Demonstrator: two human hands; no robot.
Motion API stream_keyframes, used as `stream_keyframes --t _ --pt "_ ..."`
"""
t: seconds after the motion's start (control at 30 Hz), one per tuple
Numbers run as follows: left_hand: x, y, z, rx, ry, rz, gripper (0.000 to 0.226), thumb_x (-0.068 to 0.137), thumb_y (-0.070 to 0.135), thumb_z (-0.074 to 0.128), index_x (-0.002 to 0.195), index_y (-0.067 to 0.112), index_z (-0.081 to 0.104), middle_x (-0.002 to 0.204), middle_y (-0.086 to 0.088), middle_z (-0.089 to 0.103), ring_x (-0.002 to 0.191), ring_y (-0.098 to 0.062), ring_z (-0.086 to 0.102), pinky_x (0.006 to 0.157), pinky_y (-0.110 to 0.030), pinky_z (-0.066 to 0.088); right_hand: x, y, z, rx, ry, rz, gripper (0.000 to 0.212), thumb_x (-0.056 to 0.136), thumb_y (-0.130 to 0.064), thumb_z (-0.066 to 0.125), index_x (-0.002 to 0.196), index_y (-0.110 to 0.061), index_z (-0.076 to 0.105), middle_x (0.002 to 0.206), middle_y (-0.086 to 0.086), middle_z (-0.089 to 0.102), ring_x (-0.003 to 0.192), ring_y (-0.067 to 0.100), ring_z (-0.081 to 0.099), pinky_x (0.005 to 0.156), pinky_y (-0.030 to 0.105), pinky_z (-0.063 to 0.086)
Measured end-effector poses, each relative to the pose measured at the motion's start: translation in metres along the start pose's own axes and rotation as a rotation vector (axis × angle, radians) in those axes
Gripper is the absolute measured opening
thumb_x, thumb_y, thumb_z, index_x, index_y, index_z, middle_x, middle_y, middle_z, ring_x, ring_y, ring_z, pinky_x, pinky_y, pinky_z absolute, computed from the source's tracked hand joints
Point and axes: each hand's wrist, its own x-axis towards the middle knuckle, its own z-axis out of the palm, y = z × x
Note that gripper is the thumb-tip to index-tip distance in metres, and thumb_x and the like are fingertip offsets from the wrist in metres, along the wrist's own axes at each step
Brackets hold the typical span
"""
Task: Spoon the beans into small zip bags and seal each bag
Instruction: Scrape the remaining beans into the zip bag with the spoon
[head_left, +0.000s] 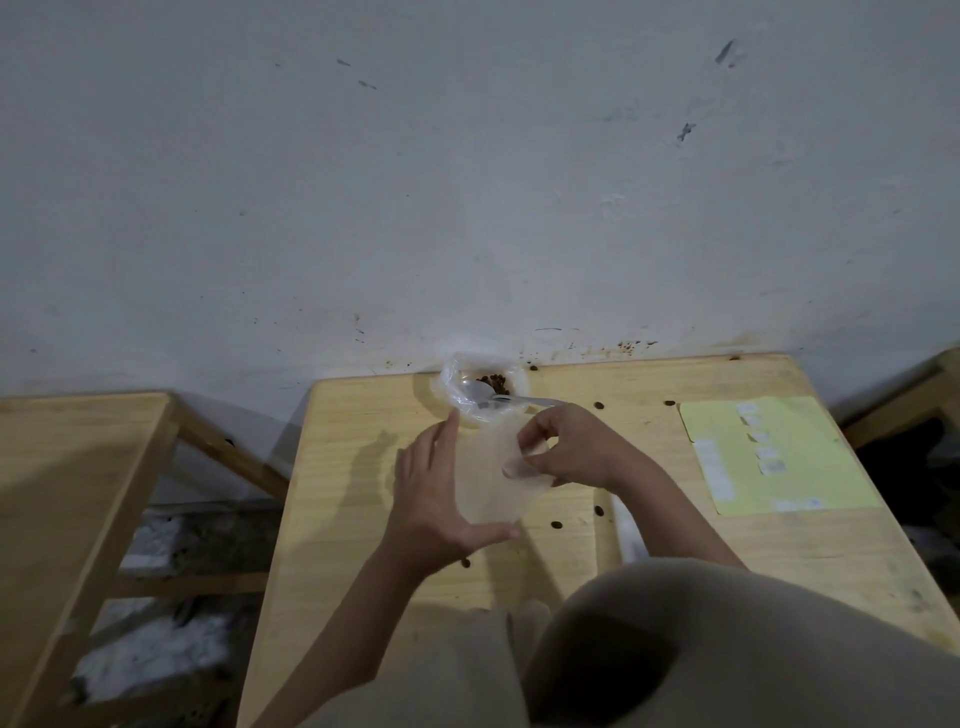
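Note:
A small clear zip bag (488, 480) hangs over the wooden table (363, 519) between both hands. My left hand (436, 499) holds its left side and bottom, fingers stretched along the edge and thumb under the lower corner. My right hand (566, 447) pinches the bag's right upper edge with curled fingers. Behind them, against the wall, a clear plastic-lined bowl (457, 387) holds dark brown beans (496, 383). A white plastic spoon (511, 400) lies in it, handle pointing right.
Single beans (556, 525) lie scattered on the table. A yellow sheet (810, 467) with small white labels lies at the right. More clear bags (626, 530) lie by my right forearm. A second wooden table (78, 467) stands to the left across a gap.

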Motion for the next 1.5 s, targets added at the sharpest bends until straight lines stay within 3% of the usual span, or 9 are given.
stream_keyframes --t 0.23,0.37,0.47,0.67,0.77,0.97,1.13,1.3,1.5 --pt "0.014 0.004 0.023 -0.062 0.133 -0.016 0.103 0.056 0.062 0.069 0.138 0.010 0.038 0.123 0.000 0.047 0.111 -0.017 0.043 0.094 -0.032 0.036 0.013 0.007 0.013 0.183 0.067 -0.010 0.013 0.079 -0.017 0.073 0.078 -0.007 0.065 0.082 0.000 0.063 0.071 0.012 0.062 0.061 0.028 0.056" --pt "0.024 -0.013 0.021 -0.090 0.115 -0.058 0.097 0.054 0.059 0.072 0.133 0.014 0.042 0.118 0.006 0.042 0.105 -0.011 0.041 0.091 -0.033 0.040 0.035 0.028 0.009 0.395 0.468 0.157 0.019 0.082 -0.022 0.070 0.076 -0.008 0.059 0.086 0.014 0.068 0.075 0.021 0.067 0.073 0.041 0.057" --pt "0.038 -0.022 0.015 -0.136 -0.003 -0.142 0.101 0.051 0.058 0.079 0.136 0.022 0.040 0.127 0.011 0.030 0.112 -0.007 0.038 0.093 -0.028 0.039 0.057 0.045 0.003 0.248 0.661 0.247 0.029 0.085 -0.025 0.067 0.106 -0.007 0.060 0.110 0.011 0.061 0.104 0.024 0.059 0.077 0.030 0.046" --pt "0.077 -0.028 0.011 -0.224 -0.233 -0.290 0.116 0.056 0.052 0.085 0.149 0.030 0.020 0.153 0.010 -0.005 0.141 -0.014 0.014 0.105 -0.027 0.026 0.095 0.055 -0.004 0.211 0.503 0.364 0.043 0.086 -0.027 0.063 0.123 -0.008 0.049 0.104 0.014 0.065 0.086 0.022 0.063 0.064 0.032 0.050" --pt "0.095 -0.035 0.013 -0.274 -0.271 -0.362 0.117 0.056 0.050 0.085 0.149 0.035 0.016 0.155 0.007 -0.007 0.144 -0.018 0.010 0.109 -0.032 0.024 0.111 0.050 -0.003 0.394 0.526 0.327 0.033 0.083 -0.019 0.070 0.109 -0.004 0.057 0.079 0.009 0.065 0.067 0.021 0.066 0.070 0.042 0.059" --pt "0.106 -0.047 0.017 -0.268 -0.293 -0.314 0.124 0.053 0.054 0.086 0.150 0.026 0.015 0.145 0.017 0.007 0.137 -0.015 0.020 0.105 -0.027 0.028 0.124 0.034 -0.002 0.759 0.343 0.219 0.003 0.086 -0.016 0.067 0.086 -0.013 0.067 0.088 0.009 0.066 0.077 0.023 0.066 0.073 0.039 0.057" --pt "0.096 -0.051 0.018 -0.201 -0.265 -0.209 0.125 0.048 0.063 0.080 0.150 0.031 0.013 0.143 0.025 0.006 0.137 -0.015 0.020 0.110 -0.043 0.034 0.128 0.037 0.000 0.527 0.408 0.082 0.013 0.093 -0.023 0.058 0.094 -0.013 0.066 0.085 0.007 0.069 0.073 0.019 0.067 0.074 0.041 0.058" --pt "0.091 -0.045 0.020 -0.164 -0.224 -0.144 0.127 0.050 0.058 0.083 0.150 0.031 0.010 0.145 0.023 0.003 0.133 -0.019 0.026 0.106 -0.040 0.039 0.104 0.038 -0.005 0.129 0.628 -0.194 0.014 0.094 -0.011 0.051 0.097 -0.010 0.065 0.085 -0.001 0.064 0.072 0.013 0.065 0.062 0.016 0.051" --pt "0.091 -0.041 0.024 -0.143 -0.234 -0.114 0.127 0.051 0.061 0.081 0.150 0.029 0.010 0.144 0.021 0.001 0.132 -0.020 0.026 0.105 -0.039 0.040 0.088 0.045 0.000 -0.025 0.723 -0.248 0.015 0.093 -0.008 0.051 0.097 -0.004 0.065 0.082 0.002 0.061 0.066 0.014 0.057 0.058 0.021 0.047"
